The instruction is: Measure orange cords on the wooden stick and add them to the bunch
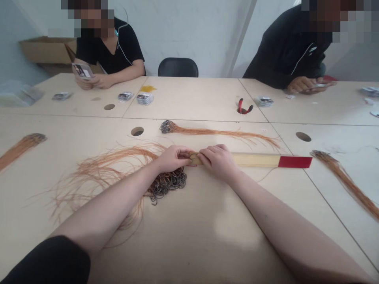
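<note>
A long, flat yellow strip with a red end (256,160) lies on the table in front of me. My left hand (174,158) is closed at its left end, pinching what looks like a dark fishing hook (194,156) against it. My right hand (220,161) is closed over the strip just to the right, fingers curled on it; its fingertips are partly hidden. A thin line trails from the strip's lower edge near the red part. Under and beside my left wrist lies a heap of dark fishing hooks (168,183) with loose orange lines (103,165) fanning left.
Bundles of hooks on orange lines lie behind the strip (201,130), at the left (22,149) and at the right (346,179). Red-handled pliers (243,108) stand in a table hole. Two people sit opposite, handling small packets; stacked packets (144,98) and a black chair (178,67) are there.
</note>
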A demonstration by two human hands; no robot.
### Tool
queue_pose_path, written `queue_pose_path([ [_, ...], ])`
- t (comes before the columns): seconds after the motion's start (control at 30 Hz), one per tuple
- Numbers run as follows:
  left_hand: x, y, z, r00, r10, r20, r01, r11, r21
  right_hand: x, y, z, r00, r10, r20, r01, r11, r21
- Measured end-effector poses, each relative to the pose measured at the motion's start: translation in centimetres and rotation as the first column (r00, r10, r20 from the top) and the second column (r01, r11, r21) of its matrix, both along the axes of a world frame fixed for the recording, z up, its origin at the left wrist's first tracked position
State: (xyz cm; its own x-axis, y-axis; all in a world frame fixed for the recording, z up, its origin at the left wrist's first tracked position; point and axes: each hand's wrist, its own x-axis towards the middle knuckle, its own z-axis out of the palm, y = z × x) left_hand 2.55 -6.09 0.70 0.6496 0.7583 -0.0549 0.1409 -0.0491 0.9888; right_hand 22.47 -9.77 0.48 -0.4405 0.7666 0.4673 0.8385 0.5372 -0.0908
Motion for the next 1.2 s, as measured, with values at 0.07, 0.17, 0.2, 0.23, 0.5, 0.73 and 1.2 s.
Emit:
queue_pose_path([
  [0.07, 0.0, 0.0, 0.1, 1.000, 0.005, -0.010, -0.005, 1.000, -0.008, 0.1, 0.0, 0.1, 1.000, 0.011, -0.003, -0.012, 1.000, -0.025],
  [0.17, 0.0, -0.1, 0.1, 1.000, 0.008, -0.030, -0.008, 1.000, -0.008, 0.1, 0.0, 0.2, 1.000, 0.013, -0.004, -0.013, 0.999, -0.045],
  [0.2, 0.0, -0.1, 0.2, 0.999, 0.007, -0.032, -0.007, 1.000, -0.008, 0.1, 0.1, 0.2, 1.000, 0.012, -0.004, -0.012, 0.999, -0.048],
  [0.23, 0.1, -0.1, 0.2, 1.000, 0.004, -0.029, -0.005, 1.000, -0.011, 0.1, 0.1, 0.2, 1.000, 0.013, -0.005, -0.013, 0.999, -0.050],
  [0.5, 0.1, -0.1, 0.3, 1.000, 0.008, -0.022, -0.009, 1.000, -0.026, 0.3, 0.0, 0.2, 1.000, 0.021, -0.006, -0.022, 0.998, -0.059],
  [0.73, 0.0, 0.0, 0.1, 1.000, -0.013, -0.005, 0.013, 0.999, -0.038, 0.4, 0.1, 0.2, 1.000, 0.026, -0.002, -0.026, 0.998, -0.060],
  [1.2, -0.2, -0.1, -0.1, 1.000, 0.025, -0.011, -0.024, 0.997, 0.074, 0.5, -0.2, 1.1, 0.998, 0.045, 0.034, -0.045, 0.999, -0.008],
])
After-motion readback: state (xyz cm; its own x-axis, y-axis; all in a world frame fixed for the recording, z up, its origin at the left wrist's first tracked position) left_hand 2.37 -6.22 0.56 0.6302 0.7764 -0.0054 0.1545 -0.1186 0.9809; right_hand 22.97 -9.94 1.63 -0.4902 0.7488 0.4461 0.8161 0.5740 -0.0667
